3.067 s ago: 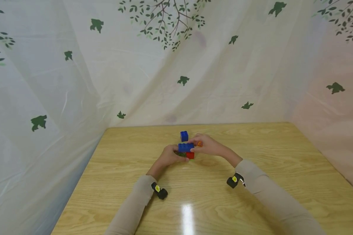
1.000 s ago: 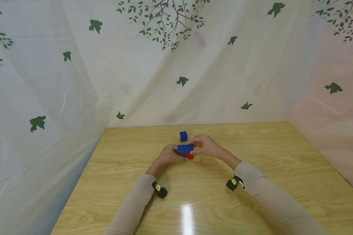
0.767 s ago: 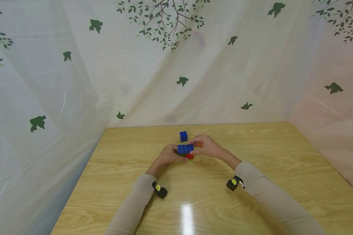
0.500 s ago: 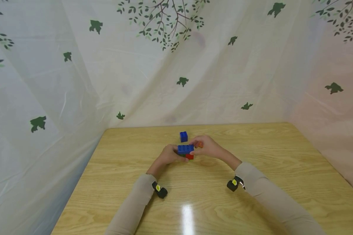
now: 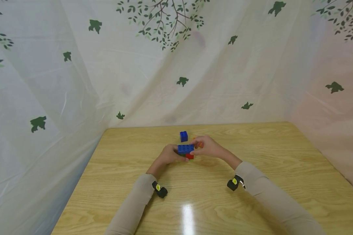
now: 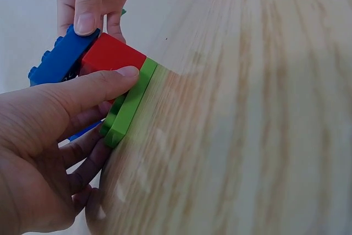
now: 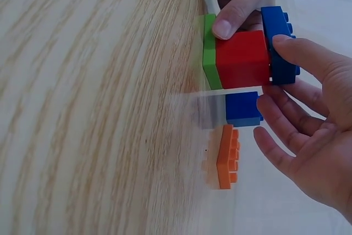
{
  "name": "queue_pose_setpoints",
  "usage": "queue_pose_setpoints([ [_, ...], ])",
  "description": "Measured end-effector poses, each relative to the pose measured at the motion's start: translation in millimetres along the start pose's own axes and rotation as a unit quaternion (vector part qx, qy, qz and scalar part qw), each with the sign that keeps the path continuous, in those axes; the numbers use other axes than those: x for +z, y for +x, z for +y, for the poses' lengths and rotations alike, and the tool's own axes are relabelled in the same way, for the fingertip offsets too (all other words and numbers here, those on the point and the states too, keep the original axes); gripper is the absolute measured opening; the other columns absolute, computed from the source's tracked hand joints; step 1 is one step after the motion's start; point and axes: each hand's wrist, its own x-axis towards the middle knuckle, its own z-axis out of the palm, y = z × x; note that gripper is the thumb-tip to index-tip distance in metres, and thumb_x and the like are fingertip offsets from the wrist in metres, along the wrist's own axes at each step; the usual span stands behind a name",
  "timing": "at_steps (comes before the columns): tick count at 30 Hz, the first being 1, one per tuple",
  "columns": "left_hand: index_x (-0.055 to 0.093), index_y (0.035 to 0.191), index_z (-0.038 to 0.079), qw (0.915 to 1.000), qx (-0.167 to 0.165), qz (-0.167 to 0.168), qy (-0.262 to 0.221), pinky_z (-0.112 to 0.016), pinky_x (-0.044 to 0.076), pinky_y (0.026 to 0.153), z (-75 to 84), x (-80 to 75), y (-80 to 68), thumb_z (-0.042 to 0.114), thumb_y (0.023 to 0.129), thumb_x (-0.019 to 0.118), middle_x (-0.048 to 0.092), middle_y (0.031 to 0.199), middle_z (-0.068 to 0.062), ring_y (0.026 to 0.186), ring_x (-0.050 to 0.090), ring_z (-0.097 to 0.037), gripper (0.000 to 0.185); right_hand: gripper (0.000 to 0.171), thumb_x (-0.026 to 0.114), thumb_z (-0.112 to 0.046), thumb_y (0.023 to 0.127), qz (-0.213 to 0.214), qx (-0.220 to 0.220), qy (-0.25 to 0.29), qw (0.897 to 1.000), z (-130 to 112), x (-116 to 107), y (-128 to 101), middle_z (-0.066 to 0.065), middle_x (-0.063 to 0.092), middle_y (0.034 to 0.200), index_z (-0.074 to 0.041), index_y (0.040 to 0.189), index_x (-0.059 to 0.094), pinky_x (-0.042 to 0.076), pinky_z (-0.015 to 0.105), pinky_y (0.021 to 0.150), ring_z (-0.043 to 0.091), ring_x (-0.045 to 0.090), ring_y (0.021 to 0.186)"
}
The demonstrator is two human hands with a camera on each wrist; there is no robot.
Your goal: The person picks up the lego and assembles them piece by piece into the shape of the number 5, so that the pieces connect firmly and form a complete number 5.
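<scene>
A red toy brick [image 7: 242,59] stands on a flat light-green brick [image 6: 132,105] at the table's middle. My left hand [image 5: 169,155] holds this stack, its thumb across the front and its fingers behind. Over the red brick lies a long blue brick [image 5: 185,149], studs up, with a thin dark gap between the two in the left wrist view. My right hand [image 5: 207,146] pinches the blue brick's right end, thumb in front. Just beyond the right hand, an orange brick [image 7: 224,158] lies on the table, partly hidden by the fingers in the head view.
A smaller blue brick [image 5: 183,136] stands on the wooden table [image 5: 194,192] behind the stack. A pale curtain [image 5: 153,91] printed with leaves and birds rises along the table's back edge and sides.
Since the oldest frame the long blue brick has come down a little and levelled over the red brick. Behind the right fingers the orange brick has shifted and turned slightly.
</scene>
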Motion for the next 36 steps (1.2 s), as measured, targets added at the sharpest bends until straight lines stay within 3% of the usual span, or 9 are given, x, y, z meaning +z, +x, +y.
queue_pose_setpoints([
  [13,0.079,0.11,0.004,1.0,0.0,-0.004,-0.001,-0.036,0.055,0.096,-0.5,0.1,0.9,0.017,0.077,0.091,0.079,0.104,-0.009,0.104,0.073,-0.018,0.037,0.032,0.08,-0.018,0.09,-0.023,-0.007,0.029,0.999,-0.8,-4.3,1.5,0.014,0.073,0.103,0.001,0.115,0.074,0.053,0.036,0.079,0.023,0.065,0.094],
  [24,0.078,0.11,0.002,0.9998,0.015,-0.01,0.013,-0.035,0.056,0.094,0.4,-0.4,0.2,0.017,0.079,0.09,0.079,0.104,-0.01,0.102,0.073,-0.018,0.036,0.034,0.079,-0.022,0.09,-0.034,0.004,0.009,0.999,-0.3,-6.1,1.8,0.009,0.074,0.104,-0.002,0.117,0.075,0.055,0.034,0.081,0.018,0.067,0.094],
  [36,0.078,0.109,0.001,0.9999,0.009,-0.002,0.009,-0.031,0.057,0.088,1.4,-0.6,-1.4,0.016,0.077,0.091,0.079,0.102,-0.012,0.094,0.073,-0.014,0.038,0.037,0.08,-0.023,0.089,-0.031,0.014,0.0,0.999,-5.5,-5.8,1.5,0.011,0.073,0.104,0.0,0.117,0.074,0.054,0.031,0.078,0.02,0.065,0.094],
])
